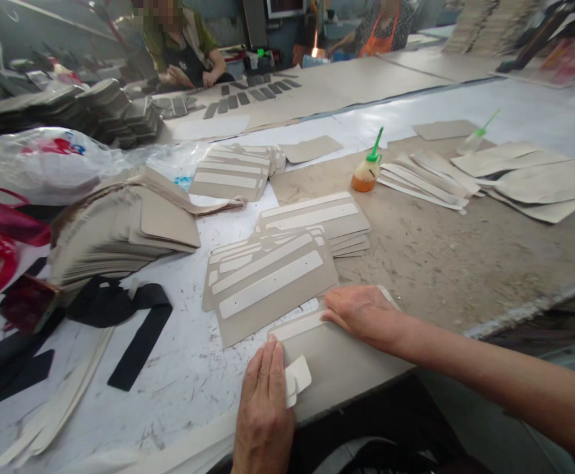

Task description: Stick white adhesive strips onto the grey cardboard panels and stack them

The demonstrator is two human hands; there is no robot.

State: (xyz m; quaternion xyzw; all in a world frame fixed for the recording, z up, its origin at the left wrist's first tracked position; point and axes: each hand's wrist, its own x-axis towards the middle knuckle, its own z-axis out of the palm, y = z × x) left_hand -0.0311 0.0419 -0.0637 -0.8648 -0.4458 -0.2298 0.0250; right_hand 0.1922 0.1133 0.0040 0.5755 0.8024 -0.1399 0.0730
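Observation:
A beige panel [347,362] lies at the table's front edge with a white strip [300,324] along its far side. On that strip my right hand [364,317] presses with its fingers together; the hand hides the strip's middle. My left hand [265,405] rests at the panel's left end, fingers straight and side by side. Several loose white strips [299,375] are held under its thumb side, their rounded ends sticking out over the panel. Just beyond the hands, a fanned pile of beige panels with white strips [277,293] overlaps a second pile [317,214].
Glue bottles stand farther back, one with amber liquid [365,172]. Loose beige pieces [539,171] lie right. At left are a stack of panels [124,227], black straps [142,316] and plastic bags [50,164]. Two people sit across the table near dark pieces [243,97].

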